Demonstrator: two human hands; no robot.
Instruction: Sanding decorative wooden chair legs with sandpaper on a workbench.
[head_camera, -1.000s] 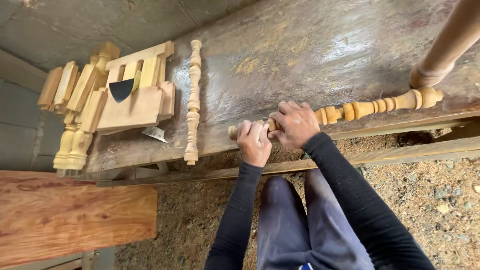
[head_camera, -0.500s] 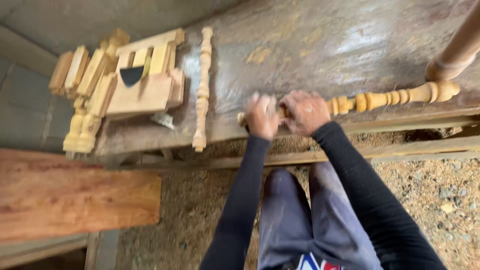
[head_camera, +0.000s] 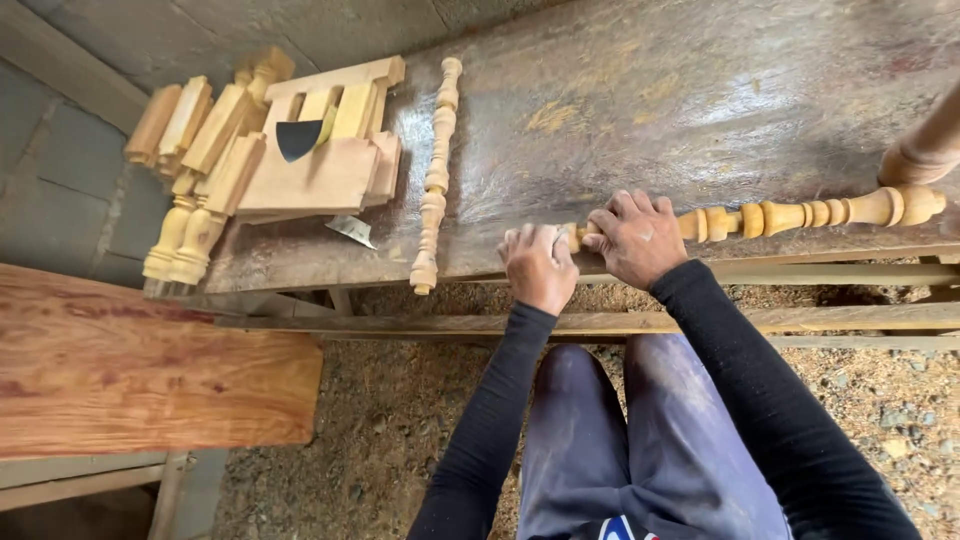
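Left hand (head_camera: 538, 265) and right hand (head_camera: 632, 236) are closing around a turned spindle (head_camera: 800, 214) overhanging the bench (head_camera: 700, 110) edge; loosening grip risks it rolling off.

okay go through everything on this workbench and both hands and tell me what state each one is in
Left hand: closed over the end of the spindle being worked.
Right hand: fingers gripping that same spindle.
Pale turned wooden spindle under the hands: lying flat along the bench's front edge.
Second turned wooden spindle: lying loose, untouched.
Stack of pale wooden parts: piled at the bench's end.
Worn wooden workbench: scuffed, shiny surface.
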